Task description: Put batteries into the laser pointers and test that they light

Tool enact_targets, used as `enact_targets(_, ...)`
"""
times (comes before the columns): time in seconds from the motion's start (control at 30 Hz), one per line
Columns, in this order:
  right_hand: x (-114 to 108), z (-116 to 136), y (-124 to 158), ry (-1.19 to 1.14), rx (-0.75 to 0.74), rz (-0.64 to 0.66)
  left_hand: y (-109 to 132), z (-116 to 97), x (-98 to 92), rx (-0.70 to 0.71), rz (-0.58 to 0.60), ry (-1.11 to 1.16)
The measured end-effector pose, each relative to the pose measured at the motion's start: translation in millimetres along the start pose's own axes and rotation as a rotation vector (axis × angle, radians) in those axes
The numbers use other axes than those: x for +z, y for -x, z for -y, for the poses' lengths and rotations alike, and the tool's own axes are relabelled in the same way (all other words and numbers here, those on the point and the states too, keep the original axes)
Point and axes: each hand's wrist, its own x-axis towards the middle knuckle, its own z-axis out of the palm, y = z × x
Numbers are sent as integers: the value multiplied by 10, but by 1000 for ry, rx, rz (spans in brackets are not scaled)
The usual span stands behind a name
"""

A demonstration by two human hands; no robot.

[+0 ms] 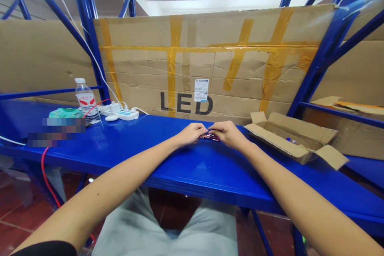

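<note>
My left hand (193, 133) and my right hand (227, 133) meet over the blue tabletop (126, 140), fingertips almost touching. Both are closed in a pinch. Between and just below them are small, slim, shiny dark-red pieces (211, 138) with bright highlights; they are too small to name. The fingers hide part of these pieces, and what exactly each hand pinches is not clear. Both forearms reach in from the lower corners of the view.
An open cardboard box (279, 144) with a small blue item (290, 140) inside stands at the right. On the left are a water bottle (87, 102), a green soft pack (65, 113), a white power strip (127, 114) and a red cable (45, 168). A large LED carton (144, 76) walls the back.
</note>
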Motion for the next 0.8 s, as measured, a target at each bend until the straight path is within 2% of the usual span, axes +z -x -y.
enact_targets(0.23,2,2,-5,33,-77,-10,31,-56,23,-143,57,203)
enact_targets(0.5,-3,-22,-4,83,-218,-49,60,-178,-29,-383,220,396)
enact_targets(0.67,-13,-42,-7,105,-256,-105,60,-207,-57,-422,282,442)
enact_targets(0.8,-13,-48,-10,92,-241,-104,64,-184,-50,-350,241,397)
